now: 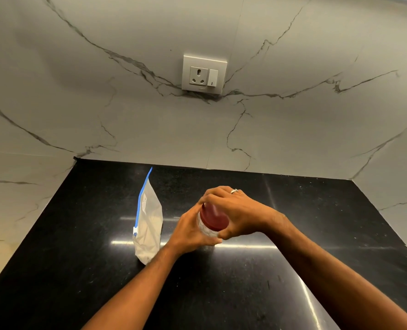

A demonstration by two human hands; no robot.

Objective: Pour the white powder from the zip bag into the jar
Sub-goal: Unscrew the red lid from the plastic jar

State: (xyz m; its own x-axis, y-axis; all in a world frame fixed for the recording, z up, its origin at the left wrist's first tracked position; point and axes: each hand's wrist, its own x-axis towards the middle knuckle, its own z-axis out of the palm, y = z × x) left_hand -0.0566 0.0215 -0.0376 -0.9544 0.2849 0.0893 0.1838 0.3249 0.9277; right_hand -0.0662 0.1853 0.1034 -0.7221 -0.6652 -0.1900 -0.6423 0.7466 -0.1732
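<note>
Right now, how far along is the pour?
Nothing poured yet. In hand: left hand steadies the jar, right hand has its grip on the red lid, still on. Left: zip bag stands untouched on the counter, to open and pour.

Red lid (pixel 214 219); black counter (pixel 293 234) (speckled).

- The single head-worn camera is looking forward and down from above the black counter (pixel 245 294).
- It is facing the marble wall (pixel 126 91), sitting close over both forearms.
- No second view is sharing the scene.
</note>
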